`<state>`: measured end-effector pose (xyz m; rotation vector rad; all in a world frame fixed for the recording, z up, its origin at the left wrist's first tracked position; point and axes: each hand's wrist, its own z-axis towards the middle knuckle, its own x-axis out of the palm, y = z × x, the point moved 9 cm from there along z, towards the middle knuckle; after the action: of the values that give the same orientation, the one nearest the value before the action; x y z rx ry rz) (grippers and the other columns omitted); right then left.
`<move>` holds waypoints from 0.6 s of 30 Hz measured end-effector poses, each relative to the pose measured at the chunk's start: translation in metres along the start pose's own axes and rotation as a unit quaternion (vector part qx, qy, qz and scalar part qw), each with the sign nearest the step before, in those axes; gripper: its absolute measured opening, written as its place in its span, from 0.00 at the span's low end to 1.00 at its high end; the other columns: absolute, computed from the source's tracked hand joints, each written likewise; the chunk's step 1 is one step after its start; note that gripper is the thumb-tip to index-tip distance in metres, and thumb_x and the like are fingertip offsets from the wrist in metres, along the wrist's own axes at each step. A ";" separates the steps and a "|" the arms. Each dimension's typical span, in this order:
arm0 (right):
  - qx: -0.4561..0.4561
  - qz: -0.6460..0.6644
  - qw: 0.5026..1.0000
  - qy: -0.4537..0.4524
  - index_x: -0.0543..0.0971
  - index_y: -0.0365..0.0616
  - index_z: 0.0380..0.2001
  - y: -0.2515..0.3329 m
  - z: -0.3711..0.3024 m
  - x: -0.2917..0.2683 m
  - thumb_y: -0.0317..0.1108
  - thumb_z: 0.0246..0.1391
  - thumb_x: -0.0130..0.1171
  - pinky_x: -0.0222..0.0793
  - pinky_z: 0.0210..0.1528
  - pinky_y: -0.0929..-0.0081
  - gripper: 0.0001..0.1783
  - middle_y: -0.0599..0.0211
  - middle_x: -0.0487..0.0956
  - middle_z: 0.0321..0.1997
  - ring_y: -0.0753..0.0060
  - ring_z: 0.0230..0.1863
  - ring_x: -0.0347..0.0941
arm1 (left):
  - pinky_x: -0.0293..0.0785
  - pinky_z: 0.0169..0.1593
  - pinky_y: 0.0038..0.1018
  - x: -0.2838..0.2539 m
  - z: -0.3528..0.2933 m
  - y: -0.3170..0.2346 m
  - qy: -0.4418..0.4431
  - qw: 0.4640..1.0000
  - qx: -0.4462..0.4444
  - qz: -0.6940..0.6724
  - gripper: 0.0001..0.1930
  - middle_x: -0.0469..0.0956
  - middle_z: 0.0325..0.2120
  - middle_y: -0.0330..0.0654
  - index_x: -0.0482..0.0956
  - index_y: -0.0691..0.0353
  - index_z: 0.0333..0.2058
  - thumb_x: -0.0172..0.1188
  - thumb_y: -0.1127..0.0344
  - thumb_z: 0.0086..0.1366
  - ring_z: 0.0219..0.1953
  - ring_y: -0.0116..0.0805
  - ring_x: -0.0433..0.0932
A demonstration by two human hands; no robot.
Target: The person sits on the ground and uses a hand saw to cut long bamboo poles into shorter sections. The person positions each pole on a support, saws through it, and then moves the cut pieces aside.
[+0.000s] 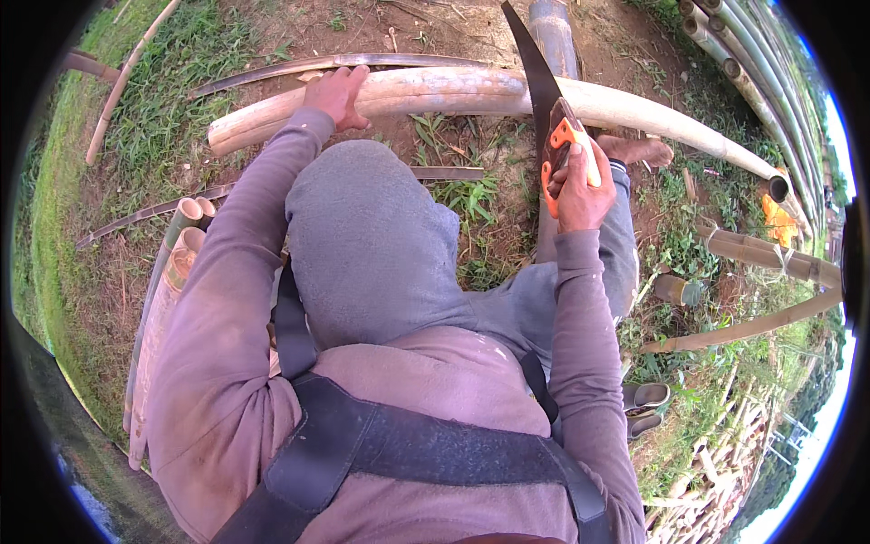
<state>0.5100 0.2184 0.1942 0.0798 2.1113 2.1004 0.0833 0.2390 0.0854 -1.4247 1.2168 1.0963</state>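
Black harness strap [444,449] at lower centre, our left grip [337,97] spread on the bamboo pole [444,93] across the upper frame, our right grip [581,193] wrapped round the orange-handled saw [568,134], upper right of centre, blade [533,65] crossing the pole.

The left arm [263,186] is stretching toward the upper left of the frame, the left hand [335,95] lying with its thumb spread from its fingers. The right arm [583,299] is extending upward right of centre, the right hand [583,195] curling tightly.
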 end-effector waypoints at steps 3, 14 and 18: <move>0.017 0.000 1.000 0.012 0.78 0.38 0.62 -0.002 0.002 -0.002 0.34 0.71 0.66 0.71 0.22 0.82 0.21 0.73 0.80 0.30 0.86 0.22 0.72 | 0.74 0.64 0.53 -0.003 -0.004 -0.002 0.008 1.000 -0.009 0.004 0.55 0.76 0.61 0.48 0.66 0.49 0.70 0.84 0.44 0.46 0.64 0.55 0.76; -0.031 -0.047 0.998 0.010 0.77 0.38 0.64 0.005 -0.005 0.016 0.32 0.69 0.67 0.73 0.25 0.83 0.23 0.69 0.83 0.36 0.84 0.27 0.76 | 0.74 0.64 0.50 -0.002 -0.005 0.001 0.014 1.000 -0.006 0.012 0.55 0.76 0.62 0.47 0.67 0.52 0.71 0.83 0.45 0.45 0.63 0.52 0.78; -0.018 -0.073 0.997 0.004 0.75 0.38 0.66 0.002 -0.040 -0.008 0.32 0.71 0.66 0.72 0.27 0.84 0.25 0.66 0.84 0.43 0.84 0.28 0.76 | 0.74 0.65 0.50 -0.002 -0.004 -0.002 0.022 1.000 -0.003 0.012 0.55 0.77 0.62 0.47 0.67 0.52 0.71 0.83 0.45 0.46 0.63 0.52 0.78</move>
<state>0.5117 0.1780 0.1970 -0.0848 2.0162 2.0547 0.0848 0.2355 0.0881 -1.4484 1.2657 1.0906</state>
